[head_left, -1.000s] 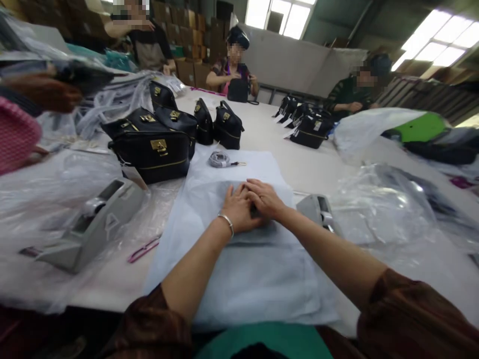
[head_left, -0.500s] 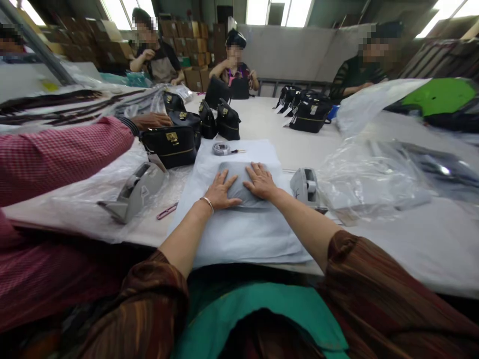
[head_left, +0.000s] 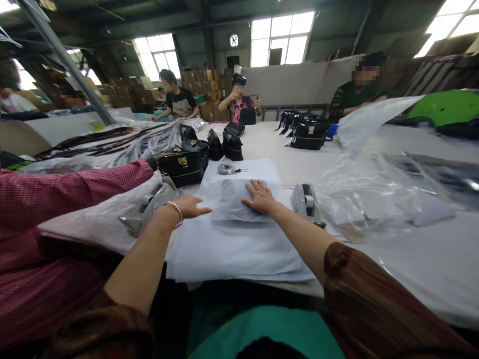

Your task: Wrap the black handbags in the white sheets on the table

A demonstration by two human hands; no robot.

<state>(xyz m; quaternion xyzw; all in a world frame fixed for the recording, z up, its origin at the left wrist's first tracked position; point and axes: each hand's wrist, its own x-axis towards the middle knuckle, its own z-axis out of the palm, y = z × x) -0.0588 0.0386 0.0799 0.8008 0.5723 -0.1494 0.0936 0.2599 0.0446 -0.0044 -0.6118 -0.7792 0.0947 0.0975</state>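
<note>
At the far left edge, dark cloth (head_left: 17, 160) bears green lettering, cut off and unreadable. A co-worker's pink checked sleeve (head_left: 93, 192) reaches to a black handbag (head_left: 182, 168) with a gold-coloured clasp; any brand on it is too small to read. In front of that bag stands a grey tape dispenser (head_left: 144, 212). The left hand (head_left: 190, 207) is empty, fingers extended and thumb apart, near the dispenser. On white sheets (head_left: 232, 254) laid over the tabletop (head_left: 267, 144) are a coiled strap (head_left: 225, 168) and, nearer the wearer, a paper-wrapped packet (head_left: 230, 199), its visible paper unprinted. The right hand (head_left: 261, 197) lies flat on the packet, fingers spread, gripping nothing. Just right of the sheets stands a second dispenser (head_left: 305, 199), its markings illegible. Beyond it, black bags (head_left: 310, 134) carry white tags (head_left: 288, 133); text unreadable. Clear plastic (head_left: 359, 199) lies at far right.
</note>
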